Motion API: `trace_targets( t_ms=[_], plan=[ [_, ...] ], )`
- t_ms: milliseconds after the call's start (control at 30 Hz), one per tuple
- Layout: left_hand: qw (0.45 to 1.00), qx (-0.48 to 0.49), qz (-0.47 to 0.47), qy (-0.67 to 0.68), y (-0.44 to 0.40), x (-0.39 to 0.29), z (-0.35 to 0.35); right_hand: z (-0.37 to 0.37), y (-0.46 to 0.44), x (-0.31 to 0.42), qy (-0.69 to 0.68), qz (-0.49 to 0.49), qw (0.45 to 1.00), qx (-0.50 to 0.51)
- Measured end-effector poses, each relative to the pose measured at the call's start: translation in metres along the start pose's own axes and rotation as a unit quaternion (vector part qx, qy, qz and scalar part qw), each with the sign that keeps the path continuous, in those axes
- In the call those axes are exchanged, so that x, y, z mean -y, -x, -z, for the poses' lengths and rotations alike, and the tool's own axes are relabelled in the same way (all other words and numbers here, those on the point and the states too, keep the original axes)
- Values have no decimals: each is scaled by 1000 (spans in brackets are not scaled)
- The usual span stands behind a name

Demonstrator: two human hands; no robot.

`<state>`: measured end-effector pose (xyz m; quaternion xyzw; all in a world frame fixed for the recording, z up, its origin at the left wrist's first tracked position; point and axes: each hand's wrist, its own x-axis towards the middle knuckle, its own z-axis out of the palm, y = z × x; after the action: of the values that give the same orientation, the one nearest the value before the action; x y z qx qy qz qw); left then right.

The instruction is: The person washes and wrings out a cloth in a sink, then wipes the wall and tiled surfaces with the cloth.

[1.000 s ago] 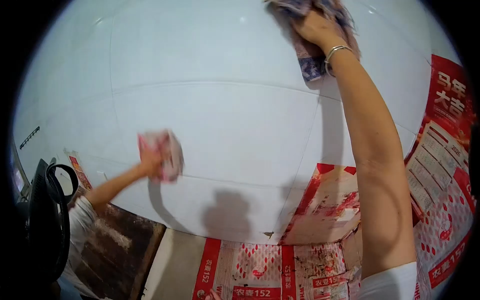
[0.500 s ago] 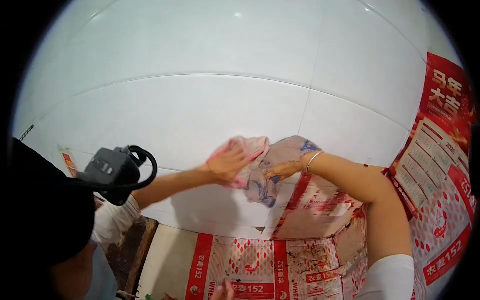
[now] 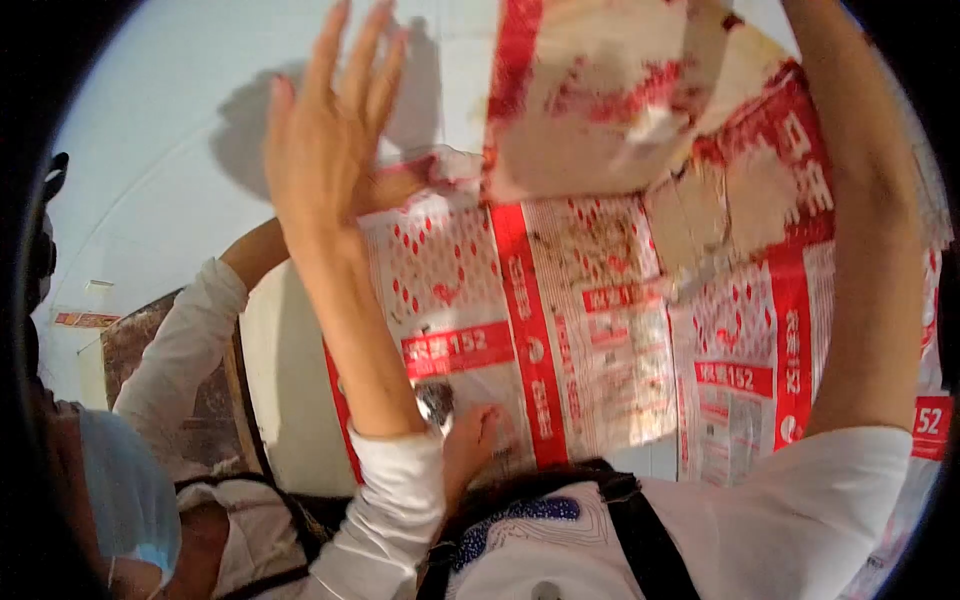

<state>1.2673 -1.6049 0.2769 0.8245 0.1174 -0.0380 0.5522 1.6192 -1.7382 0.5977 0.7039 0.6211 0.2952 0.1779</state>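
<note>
My left hand (image 3: 469,437) is low in the middle, mostly hidden by a co-worker's white sleeve. A dark and silvery object (image 3: 435,399) lies beside it; whether my fingers grip it is unclear. My right arm rises along the right side, and its hand is past the top edge. One co-worker's hand (image 3: 325,165), fingers spread, is raised before the white wall (image 3: 160,170). The co-worker's other hand (image 3: 400,187) is blurred behind it, against a pink cloth (image 3: 457,168). Red-and-white printed sheets (image 3: 450,260) spread below the wall, beside a stained red-edged panel (image 3: 590,130).
A co-worker in a blue face mask (image 3: 128,490) sits close on my left. Behind the co-worker's arm stands a dark brown board (image 3: 140,385) next to a cream surface (image 3: 285,350). More printed sheets (image 3: 735,375) cover the right side.
The view has tilted down. My right hand and its patterned cloth have left the view. My left hand shows more fully. The co-worker's spread hand has come up in front.
</note>
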Motion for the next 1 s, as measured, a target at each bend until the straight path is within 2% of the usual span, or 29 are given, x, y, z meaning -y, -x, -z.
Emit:
trace_targets(
  t_ms=[200, 233, 400, 500, 667, 700, 733, 767, 800, 833, 867, 900, 967, 1000],
  plan=[
    [995, 37, 83, -29, 82, 29, -60, -53, 68, 21, 2, -4, 1000, -27],
    [994, 37, 83, -55, 86, 24, -60, -61, 75, 23, 6, -7, 1000, -30],
    [989, 12, 147, -13, 109, 7, -75, -99, 106, 37, -1, -28, 999, -44],
    [990, -4, 133, 37, 121, 8, -88, -113, 112, 40, 0, -38, 998, -55],
    [994, -12, 111, -4, 136, 12, -113, -127, 114, 28, 33, -65, 995, -69],
    [988, 34, 151, -5, 133, 16, -116, -120, 109, 15, 53, -75, 992, -83],
    [986, 30, 164, -1, 136, 24, -127, -109, 104, 1, 73, -90, 987, -108],
    [989, 8, 144, 26, 134, 22, -129, -94, 99, -20, 96, -118, 976, -154],
    [990, 28, 140, -6, 129, 33, -134, -72, 91, -41, 121, -145, 957, -221],
    [983, 43, 173, 36, 127, 35, -135, -58, 80, -63, 130, -176, 933, -286],
    [988, 41, 150, 18, 122, 25, -131, -44, 67, -82, 129, -206, 912, -331],
    [989, 31, 144, 30, 119, 18, -126, -27, 51, -99, 65, -273, 913, -297],
    [992, 16, 121, 18, 110, 26, -124, -29, 10, -149, 134, -365, 920, -57],
    [994, -4, 109, 21, 106, 24, -122, -17, -12, -161, 173, -340, 924, -21]
  ],
)
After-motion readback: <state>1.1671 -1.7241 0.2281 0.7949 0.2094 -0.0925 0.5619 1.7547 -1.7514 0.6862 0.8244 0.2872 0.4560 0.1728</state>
